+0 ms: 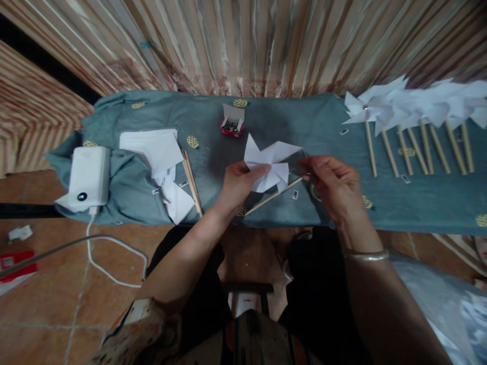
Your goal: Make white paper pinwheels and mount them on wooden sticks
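Observation:
My left hand (242,183) pinches a white paper pinwheel (272,165), its thumb pressed near the centre of the folded blades. To the right of the blades, my right hand (331,177) has its fingertips closed together. A thin dark bit shows at those fingertips, too small to name. A slim wooden stick (272,196) slants below the pinwheel, its upper end meeting the right fingertips in view; I cannot tell whether they touch it. Partly hidden under that hand is a greenish ring like a tape roll (315,192). Beyond the pinwheel stands an opened small red box (232,126) of metal pins.
Several finished pinwheels on sticks (418,109) lie at the right. Leftward are white paper sheets (152,147), loose wooden sticks (193,185) and a white power bank (89,175) with a cable (91,248). A pleated curtain (266,45) hangs behind the cloth-covered table (304,114).

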Demonstrator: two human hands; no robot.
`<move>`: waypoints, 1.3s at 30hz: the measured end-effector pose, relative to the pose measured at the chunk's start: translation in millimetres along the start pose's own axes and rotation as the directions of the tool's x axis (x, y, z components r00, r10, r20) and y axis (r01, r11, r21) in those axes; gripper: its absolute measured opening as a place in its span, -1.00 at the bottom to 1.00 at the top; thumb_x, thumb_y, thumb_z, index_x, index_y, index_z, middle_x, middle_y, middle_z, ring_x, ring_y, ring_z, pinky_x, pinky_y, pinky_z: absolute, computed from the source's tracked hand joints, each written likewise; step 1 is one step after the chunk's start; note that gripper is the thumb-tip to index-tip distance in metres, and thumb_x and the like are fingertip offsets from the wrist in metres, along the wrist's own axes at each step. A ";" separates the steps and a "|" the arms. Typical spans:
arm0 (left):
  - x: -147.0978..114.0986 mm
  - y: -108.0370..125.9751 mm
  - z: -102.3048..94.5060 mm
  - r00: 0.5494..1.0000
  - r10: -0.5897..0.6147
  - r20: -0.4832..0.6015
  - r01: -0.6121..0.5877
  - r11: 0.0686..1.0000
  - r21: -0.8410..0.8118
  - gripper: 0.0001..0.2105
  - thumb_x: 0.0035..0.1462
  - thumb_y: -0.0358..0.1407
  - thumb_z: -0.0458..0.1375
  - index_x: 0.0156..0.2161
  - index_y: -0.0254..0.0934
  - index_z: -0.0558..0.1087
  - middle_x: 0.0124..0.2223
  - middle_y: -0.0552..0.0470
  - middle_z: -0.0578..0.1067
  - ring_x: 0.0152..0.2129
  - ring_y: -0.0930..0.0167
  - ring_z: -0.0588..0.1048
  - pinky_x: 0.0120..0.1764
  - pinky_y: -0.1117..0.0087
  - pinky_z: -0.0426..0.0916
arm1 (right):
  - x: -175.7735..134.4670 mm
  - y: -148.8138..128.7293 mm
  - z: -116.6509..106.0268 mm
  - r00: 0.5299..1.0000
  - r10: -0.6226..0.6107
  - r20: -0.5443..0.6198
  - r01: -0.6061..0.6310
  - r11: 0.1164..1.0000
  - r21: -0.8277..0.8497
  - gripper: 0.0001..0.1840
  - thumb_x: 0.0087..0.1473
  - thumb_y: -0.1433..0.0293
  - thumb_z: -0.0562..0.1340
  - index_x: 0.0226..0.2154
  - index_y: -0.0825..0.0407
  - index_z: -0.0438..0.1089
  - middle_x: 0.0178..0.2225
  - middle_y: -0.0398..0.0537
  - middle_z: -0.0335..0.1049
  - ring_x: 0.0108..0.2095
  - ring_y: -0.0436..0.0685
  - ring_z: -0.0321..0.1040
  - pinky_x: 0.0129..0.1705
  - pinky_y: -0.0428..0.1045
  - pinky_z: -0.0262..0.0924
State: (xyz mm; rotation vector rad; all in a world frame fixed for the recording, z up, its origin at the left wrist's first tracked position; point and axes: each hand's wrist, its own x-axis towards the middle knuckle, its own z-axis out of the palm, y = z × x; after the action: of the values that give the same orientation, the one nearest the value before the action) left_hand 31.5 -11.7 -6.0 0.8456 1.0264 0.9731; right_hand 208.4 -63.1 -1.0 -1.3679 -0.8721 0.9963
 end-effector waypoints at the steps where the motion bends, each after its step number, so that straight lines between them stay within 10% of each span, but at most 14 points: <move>1: 1.4 3.0 -2.9 1.000 0.010 -0.018 -0.010 1.000 -0.009 -0.87 -0.16 -0.30 0.37 -0.45 -0.29 0.57 -0.45 0.08 0.58 -0.52 0.48 0.49 -0.39 0.46 0.34 | 0.9 0.5 -6.4 0.999 -0.043 -0.033 0.041 0.997 -0.065 -0.81 -0.04 0.16 0.37 -0.43 -0.08 0.50 -0.33 -0.16 0.56 -0.36 0.04 0.44 -0.29 -0.03 0.31; 6: 8.2 14.3 -16.7 0.996 0.062 -0.063 -0.067 0.995 -0.077 -0.84 -0.17 -0.28 0.38 -0.42 -0.28 0.56 -0.43 0.06 0.59 -0.45 0.44 0.53 -0.34 0.44 0.39 | -0.4 8.7 -29.0 0.974 -0.226 0.009 0.200 0.844 -0.497 -0.92 0.04 0.31 0.31 -0.38 -0.06 0.52 -0.29 -0.10 0.56 -0.21 0.14 0.48 -0.06 0.07 0.28; 17: 7.1 16.6 -16.7 0.995 0.065 -0.080 -0.071 0.994 -0.078 -0.86 -0.15 -0.30 0.37 -0.42 -0.28 0.54 -0.42 0.04 0.58 -0.46 0.45 0.52 -0.37 0.44 0.39 | 8.2 22.3 -7.8 0.902 -0.348 0.253 0.413 0.532 -0.739 -0.83 0.13 0.39 0.17 -0.32 -0.03 0.50 -0.10 0.07 0.52 -0.02 0.29 0.39 0.09 0.22 0.20; 39: 4.2 10.7 -18.7 0.996 0.082 -0.022 -0.084 0.991 -0.106 -0.85 -0.15 -0.27 0.38 -0.45 -0.29 0.55 -0.44 0.05 0.59 -0.53 0.49 0.49 -0.41 0.47 0.35 | 5.7 35.5 17.1 0.837 -0.298 0.459 0.536 0.615 -0.578 -0.90 0.04 0.39 0.30 -0.43 -0.06 0.57 0.12 0.03 0.38 0.20 0.36 0.23 0.23 0.30 0.11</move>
State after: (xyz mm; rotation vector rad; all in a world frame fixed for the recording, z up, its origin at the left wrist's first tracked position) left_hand 12.0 -2.0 -3.1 0.7971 0.9511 1.0984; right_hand 192.5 -53.4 -36.1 -1.4995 -1.8739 0.5119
